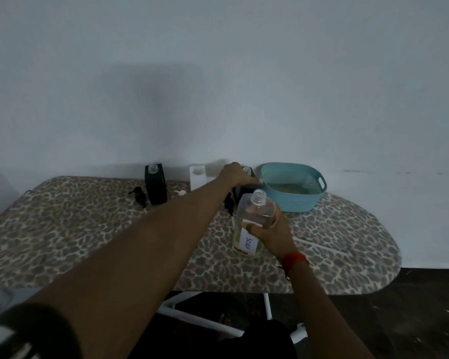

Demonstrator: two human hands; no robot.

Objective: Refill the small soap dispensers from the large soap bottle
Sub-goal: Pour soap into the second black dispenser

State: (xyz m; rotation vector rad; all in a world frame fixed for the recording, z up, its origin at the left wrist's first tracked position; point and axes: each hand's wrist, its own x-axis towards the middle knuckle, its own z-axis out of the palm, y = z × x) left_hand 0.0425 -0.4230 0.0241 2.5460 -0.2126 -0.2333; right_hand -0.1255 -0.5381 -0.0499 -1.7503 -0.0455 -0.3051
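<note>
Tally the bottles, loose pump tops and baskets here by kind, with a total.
Small dispensers: 3: left black dispenser, white dispenser, right black dispenser, in the left hand
Loose pump tops: 3: left black pump, white pump, right black pump
Large soap bottle: 1, in the right hand
Teal basket: 1
Total: 8

The left grip [235,174] covers the top of a small dark square soap dispenser [247,170], leaving only its neck and a sliver of body in sight. The forearm hides the lower half of a white square dispenser [198,177]. Some fingers of the right grip [268,233] are hidden behind the large clear plastic soap bottle [254,216]. The leopard-print surface [88,229] is cut off at the left edge.
</note>
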